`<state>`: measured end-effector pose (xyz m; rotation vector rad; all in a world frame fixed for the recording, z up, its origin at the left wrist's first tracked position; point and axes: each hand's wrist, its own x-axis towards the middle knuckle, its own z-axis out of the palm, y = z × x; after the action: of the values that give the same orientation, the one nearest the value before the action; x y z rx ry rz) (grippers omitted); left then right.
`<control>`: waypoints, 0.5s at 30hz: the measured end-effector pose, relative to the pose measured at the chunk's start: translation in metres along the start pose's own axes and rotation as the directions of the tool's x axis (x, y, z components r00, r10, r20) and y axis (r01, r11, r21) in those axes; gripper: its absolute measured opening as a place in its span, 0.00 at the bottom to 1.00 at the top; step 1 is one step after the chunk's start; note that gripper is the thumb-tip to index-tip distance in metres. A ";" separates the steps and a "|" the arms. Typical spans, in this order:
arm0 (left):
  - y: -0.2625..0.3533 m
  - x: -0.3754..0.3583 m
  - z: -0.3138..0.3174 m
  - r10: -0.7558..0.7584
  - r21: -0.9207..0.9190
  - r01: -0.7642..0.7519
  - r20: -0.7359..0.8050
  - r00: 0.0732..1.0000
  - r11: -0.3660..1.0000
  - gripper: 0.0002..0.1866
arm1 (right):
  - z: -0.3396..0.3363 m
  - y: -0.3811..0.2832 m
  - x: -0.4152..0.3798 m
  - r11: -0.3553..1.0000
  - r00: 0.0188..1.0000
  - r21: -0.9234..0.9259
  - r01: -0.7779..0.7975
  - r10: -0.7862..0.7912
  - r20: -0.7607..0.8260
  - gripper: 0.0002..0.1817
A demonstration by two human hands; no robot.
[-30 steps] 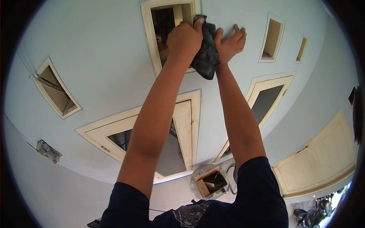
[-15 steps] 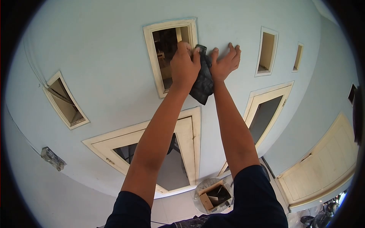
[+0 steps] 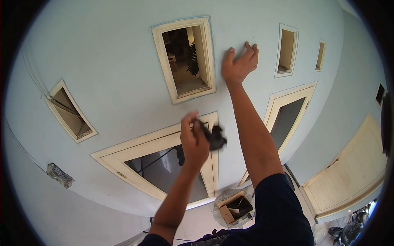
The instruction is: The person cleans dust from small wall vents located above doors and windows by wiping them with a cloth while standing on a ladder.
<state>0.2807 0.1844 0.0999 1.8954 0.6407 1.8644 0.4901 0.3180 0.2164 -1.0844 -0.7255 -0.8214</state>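
My left hand (image 3: 193,141) is closed on a crumpled black cloth (image 3: 217,137), which hangs out to the right of the fingers. Both are smeared by motion, in front of the top of a cream-framed door or window (image 3: 211,164). Higher up, my right hand (image 3: 240,65) rests against the pale blue wall (image 3: 250,24) with its fingers spread and nothing in them. Just left of that hand is a small cream window frame (image 3: 164,61), its opening showing a dim room and a dark leafy plant (image 3: 192,60).
More small framed openings sit at the left (image 3: 84,134) and right (image 3: 282,74). Below stands a round table (image 3: 218,217) bearing an open cardboard box (image 3: 225,215). A cream door (image 3: 349,164) is at the right, and a socket box (image 3: 60,175) hangs at the left.
My left hand has come down and away from the window frame with the black cloth. My right hand stays against the wall, shifted slightly left in view.
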 end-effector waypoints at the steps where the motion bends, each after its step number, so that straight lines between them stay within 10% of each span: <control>1: 0.012 -0.023 -0.014 -0.231 -0.012 0.231 0.044 0.972 0.973 0.12 | -0.001 -0.001 0.000 1.000 1.000 0.001 -0.002 0.002 0.012 0.35; 15: 0.100 -0.197 -0.155 -0.614 0.040 0.651 0.378 0.693 0.758 0.07 | 0.001 -0.003 0.000 0.998 0.999 -0.049 -0.038 0.039 0.021 0.32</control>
<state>0.1298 -0.0161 0.0017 1.6021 0.9086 1.0383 0.4872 0.3185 0.2178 -1.1490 -0.7041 -0.7992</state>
